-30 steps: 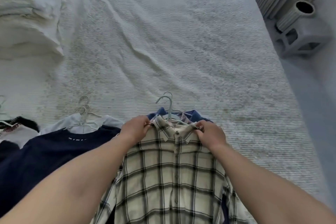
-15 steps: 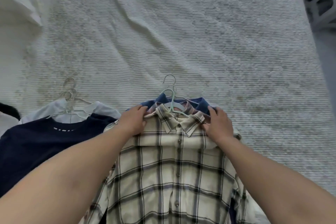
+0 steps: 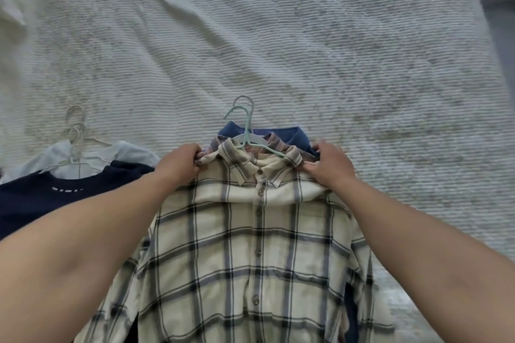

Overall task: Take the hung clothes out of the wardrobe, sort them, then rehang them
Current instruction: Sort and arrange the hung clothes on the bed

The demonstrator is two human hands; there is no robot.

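Note:
A cream plaid shirt [image 3: 245, 253] on a pale green hanger [image 3: 246, 131] lies on the bed, on top of a pink plaid shirt and a blue garment [image 3: 295, 135]. My left hand [image 3: 181, 161] grips the plaid shirt's left shoulder. My right hand [image 3: 328, 164] grips its right shoulder. To the left lies a navy top [image 3: 55, 198] over a white garment [image 3: 117, 152], both on white hangers [image 3: 76, 131].
The white textured bedspread [image 3: 278, 36] covers the whole bed beyond the clothes. The bed's right edge and a strip of grey floor [image 3: 501, 36] show at the far right. Folded white bedding sits at the top left corner.
The camera has tilted down and closer to the bed. Both hands have spread outward from the collar to the plaid shirt's shoulders and shifted it a little farther up the bed.

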